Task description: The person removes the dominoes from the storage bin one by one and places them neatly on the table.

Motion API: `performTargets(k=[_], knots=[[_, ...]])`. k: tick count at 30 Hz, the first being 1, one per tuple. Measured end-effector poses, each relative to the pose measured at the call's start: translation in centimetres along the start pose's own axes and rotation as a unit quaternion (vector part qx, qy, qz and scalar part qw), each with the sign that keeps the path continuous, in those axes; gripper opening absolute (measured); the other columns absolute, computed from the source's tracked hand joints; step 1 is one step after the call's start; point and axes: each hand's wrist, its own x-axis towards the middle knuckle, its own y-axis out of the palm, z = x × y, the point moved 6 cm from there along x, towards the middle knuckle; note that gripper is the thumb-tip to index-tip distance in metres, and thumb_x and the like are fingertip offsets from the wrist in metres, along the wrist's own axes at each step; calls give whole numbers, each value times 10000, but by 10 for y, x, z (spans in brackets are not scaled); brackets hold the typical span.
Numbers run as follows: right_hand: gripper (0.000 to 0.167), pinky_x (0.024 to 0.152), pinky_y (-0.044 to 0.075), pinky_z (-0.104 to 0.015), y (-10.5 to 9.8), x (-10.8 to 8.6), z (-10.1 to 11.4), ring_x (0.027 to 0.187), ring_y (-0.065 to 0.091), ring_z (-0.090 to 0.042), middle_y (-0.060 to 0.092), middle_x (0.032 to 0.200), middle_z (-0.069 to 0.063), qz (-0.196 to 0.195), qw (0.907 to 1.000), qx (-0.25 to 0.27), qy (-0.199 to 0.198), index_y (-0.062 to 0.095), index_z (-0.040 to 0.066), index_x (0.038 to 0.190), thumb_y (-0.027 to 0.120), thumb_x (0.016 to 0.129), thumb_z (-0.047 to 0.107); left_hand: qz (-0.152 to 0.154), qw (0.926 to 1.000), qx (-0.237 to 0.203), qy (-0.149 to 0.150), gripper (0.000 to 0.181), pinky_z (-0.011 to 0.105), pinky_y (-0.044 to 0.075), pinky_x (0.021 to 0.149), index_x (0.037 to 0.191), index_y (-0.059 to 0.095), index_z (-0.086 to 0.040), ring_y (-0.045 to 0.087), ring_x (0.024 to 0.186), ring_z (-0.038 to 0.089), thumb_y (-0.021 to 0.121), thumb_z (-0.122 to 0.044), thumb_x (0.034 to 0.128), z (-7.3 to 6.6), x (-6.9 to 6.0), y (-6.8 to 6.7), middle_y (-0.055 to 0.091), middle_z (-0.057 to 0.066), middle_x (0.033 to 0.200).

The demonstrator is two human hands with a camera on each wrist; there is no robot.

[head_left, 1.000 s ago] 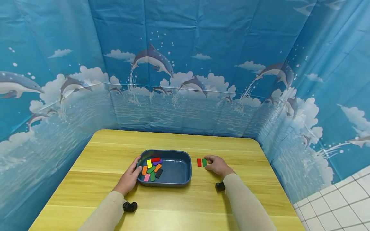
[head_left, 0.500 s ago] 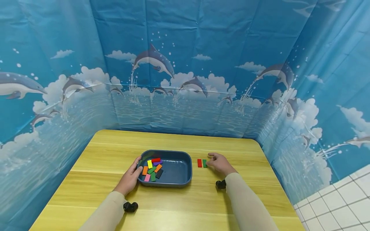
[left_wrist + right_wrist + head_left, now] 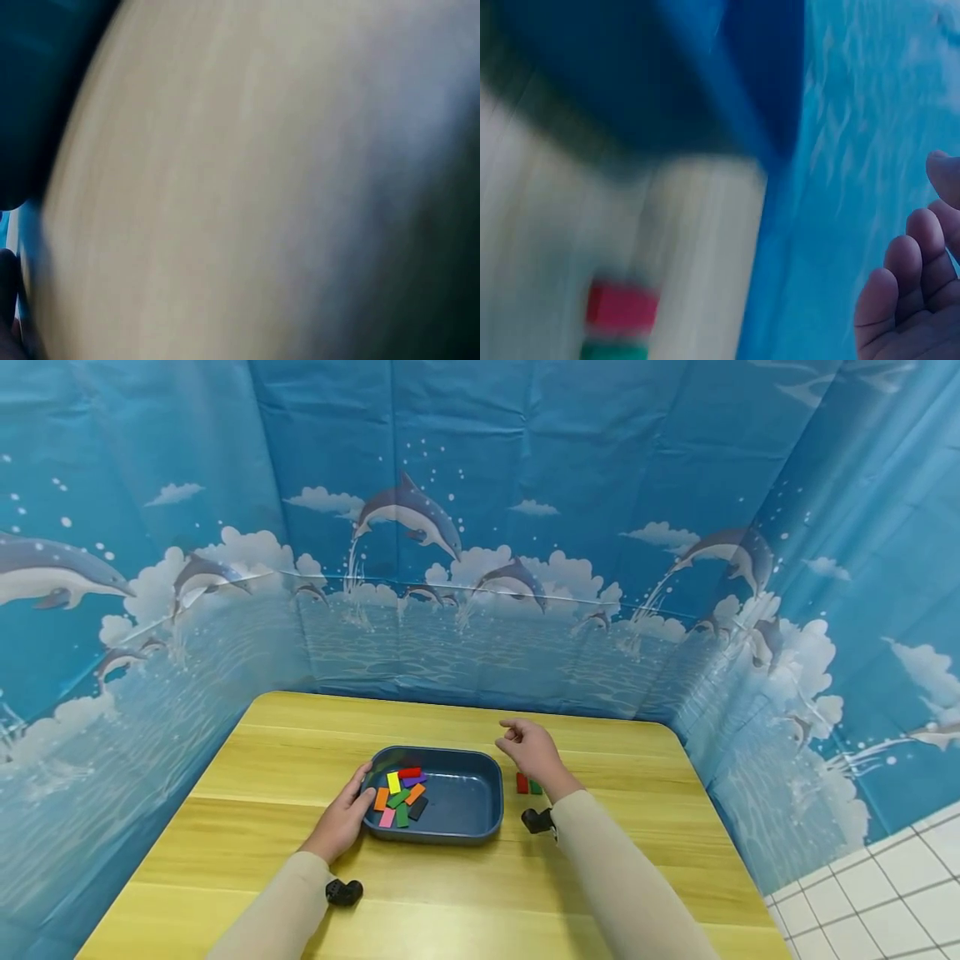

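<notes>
A dark blue tray (image 3: pixel 457 838) sits on the table, its left wall gripped by the left hand (image 3: pixel 339 821) with the thumb over the rim. Small coloured blocks lie in the tray's left part, among them a yellow block (image 3: pixel 393 783), a pink block (image 3: pixel 387 817) and a black block (image 3: pixel 419 808). Raised over the table to the right of the tray, the right hand (image 3: pixel 534 753) holds nothing, its fingers loosely bent. Below it on the table a red block (image 3: pixel 522 783) and a green block (image 3: pixel 536 787) stand side by side, partly hidden by the wrist.
The yellow wooden table (image 3: pixel 300 735) reaches back to a blue dolphin-print curtain (image 3: pixel 465 652), which also hangs along both sides. White tiles (image 3: pixel 885 885) show at the lower right. A black wrist device (image 3: pixel 344 892) is on the left wrist, another (image 3: pixel 537 821) on the right.
My right hand has left the green block, rising and moving left toward the tray. The left hand keeps its grip on the tray. The view has shifted slightly.
</notes>
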Motion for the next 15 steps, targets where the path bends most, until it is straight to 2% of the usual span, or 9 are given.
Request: performTargets(k=[4, 8, 15], knots=[[430, 840, 564, -369, 26, 2, 30, 974, 628, -191, 661, 1080, -35, 175, 9993, -71, -316, 643, 93, 1435, 701, 1025, 210, -10, 10000, -3, 6, 563, 621, 148, 1303, 1668, 208, -440, 172, 1628, 400, 392, -471, 1137, 1, 1, 0, 201, 108, 1767], [423, 877, 592, -383, 52, 2, 49, 985, 641, -184, 679, 1079, -18, 470, 9978, 3, -473, 658, 113, 1429, 710, 1020, 210, -6, 10000, -31, 14, 564, 627, 153, 1301, 1669, 212, -436, 177, 1625, 410, 398, -464, 1137, 2, 2, 1, 203, 117, 1766], [398, 749, 542, -312, 91, 3, 62, 874, 593, -195, 661, 964, -15, 1024, 9929, -179, -575, 682, 88, 1400, 716, 1012, 168, -11, 10000, -98, -14, 560, 622, 161, 1301, 1667, 217, -440, 191, 1624, 407, 401, -456, 1138, 3, 2, 1, 216, 113, 1763]])
